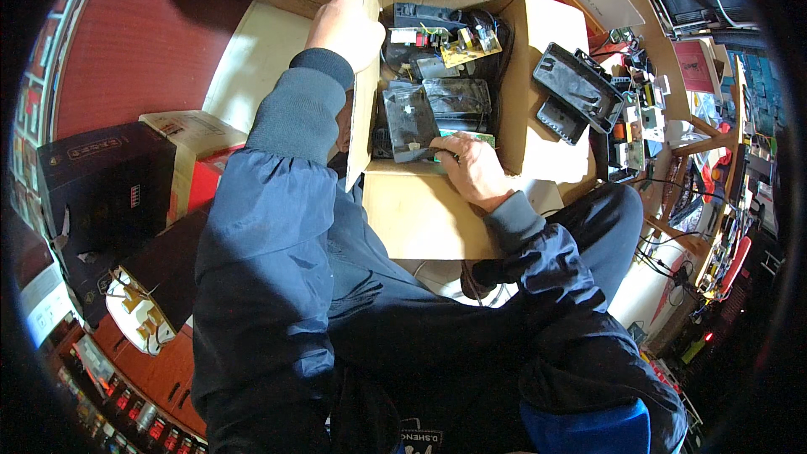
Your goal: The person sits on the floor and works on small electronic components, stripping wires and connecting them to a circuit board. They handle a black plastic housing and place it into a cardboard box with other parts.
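Note:
An open cardboard box stands between my legs with its flaps folded out. My left hand grips the box's upper left wall, the thumb side along its edge. Inside the box, my right hand is closed, its fingertips at the lower corner of a black plastic cover. Part of a green circuit board shows beside those fingers. Farther up in the box lie a yellow circuit board, another black casing and dark cables, partly hidden under one another.
Two black plastic casing parts rest on the right flap. Beyond it, a heap of circuit boards and small parts lies at the right. Black boxes stand on the left, near a red-brown panel. Cables trail at the right.

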The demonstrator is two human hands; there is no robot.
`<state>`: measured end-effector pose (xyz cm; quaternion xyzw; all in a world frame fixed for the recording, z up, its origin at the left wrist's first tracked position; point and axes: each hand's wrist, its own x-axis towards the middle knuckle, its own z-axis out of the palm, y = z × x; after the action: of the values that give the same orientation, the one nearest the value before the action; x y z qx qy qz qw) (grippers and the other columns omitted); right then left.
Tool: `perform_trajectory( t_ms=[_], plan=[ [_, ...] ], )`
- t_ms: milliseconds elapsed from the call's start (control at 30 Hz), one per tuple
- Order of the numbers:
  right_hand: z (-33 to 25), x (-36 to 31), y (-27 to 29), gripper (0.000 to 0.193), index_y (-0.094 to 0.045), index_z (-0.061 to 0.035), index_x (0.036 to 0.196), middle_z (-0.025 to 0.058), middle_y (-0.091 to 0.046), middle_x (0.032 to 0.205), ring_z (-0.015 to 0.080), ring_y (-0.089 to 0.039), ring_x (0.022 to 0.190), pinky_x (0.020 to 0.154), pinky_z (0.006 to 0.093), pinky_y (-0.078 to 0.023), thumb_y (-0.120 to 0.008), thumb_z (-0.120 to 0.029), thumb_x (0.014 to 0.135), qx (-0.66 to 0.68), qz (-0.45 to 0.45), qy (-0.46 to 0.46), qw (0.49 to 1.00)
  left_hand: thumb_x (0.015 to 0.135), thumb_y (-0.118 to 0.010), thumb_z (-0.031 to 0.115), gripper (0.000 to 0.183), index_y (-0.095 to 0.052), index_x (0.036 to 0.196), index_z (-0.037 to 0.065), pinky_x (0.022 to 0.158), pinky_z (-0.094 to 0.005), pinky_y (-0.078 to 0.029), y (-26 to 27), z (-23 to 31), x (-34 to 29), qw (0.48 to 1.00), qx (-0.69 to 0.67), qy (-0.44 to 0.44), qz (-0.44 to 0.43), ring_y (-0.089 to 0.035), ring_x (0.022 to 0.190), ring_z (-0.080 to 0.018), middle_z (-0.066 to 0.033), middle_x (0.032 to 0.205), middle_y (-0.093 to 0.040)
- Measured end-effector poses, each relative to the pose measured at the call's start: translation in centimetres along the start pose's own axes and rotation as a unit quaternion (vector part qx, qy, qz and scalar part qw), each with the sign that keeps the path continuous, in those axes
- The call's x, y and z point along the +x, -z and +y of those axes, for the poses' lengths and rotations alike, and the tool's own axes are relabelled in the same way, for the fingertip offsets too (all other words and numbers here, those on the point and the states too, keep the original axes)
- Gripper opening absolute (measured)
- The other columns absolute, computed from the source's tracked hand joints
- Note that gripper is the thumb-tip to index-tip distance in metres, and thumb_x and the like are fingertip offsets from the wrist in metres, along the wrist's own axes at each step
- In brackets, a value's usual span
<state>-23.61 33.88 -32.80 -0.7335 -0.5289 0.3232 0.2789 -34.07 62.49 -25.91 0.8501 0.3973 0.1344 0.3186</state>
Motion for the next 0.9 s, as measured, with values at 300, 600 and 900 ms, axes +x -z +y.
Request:
perform_trajectory(
  t_ms=[300,600,900],
  plan=[
    [-1.3,0.3,2.1,0.030,-0.066,0.0025,0.111,0.0238,-0.068,0.091,0.0344,-0.068,0.085,0.079,0.0428,-0.053,-0.076,-0.012,0.086,0.098,0.074,-0.090,0.988,0.083,-0.055,0.002,0.082,-0.034,0.162,0.017,0.113,-0.0404,-0.043,-0.1,-0.6,0.2,1.000,-0.004,-0.022,0.011,-0.058,0.130,-0.0390,-0.0279,0.142,-0.058],
    [1.7,0.1,3.9,0.031,-0.063,0.0013,0.102,0.0035,-0.062,0.079,0.0102,-0.052,0.070,0.063,0.0291,-0.044,-0.077,-0.025,0.092,0.171,0.153,-0.148,0.962,0.094,-0.052,-0.002,0.062,-0.039,0.154,0.000,0.103,-0.0374,-0.048,-0.2,1.0,-0.6,0.989,-0.138,-0.047,0.034,-0.064,0.121,-0.0389,-0.0337,0.128,-0.062],
    [0.3,1.3,3.9,0.032,-0.064,0.0043,0.104,0.0072,-0.066,0.082,0.0121,-0.056,0.072,0.067,0.0307,-0.048,-0.076,-0.023,0.091,0.170,0.118,-0.171,0.963,0.097,-0.051,0.002,0.056,-0.041,0.152,-0.002,0.108,-0.0389,-0.046,-0.3,1.0,-0.4,0.985,-0.161,-0.055,0.031,-0.060,0.129,-0.0375,-0.0327,0.134,-0.060]
  ],
)
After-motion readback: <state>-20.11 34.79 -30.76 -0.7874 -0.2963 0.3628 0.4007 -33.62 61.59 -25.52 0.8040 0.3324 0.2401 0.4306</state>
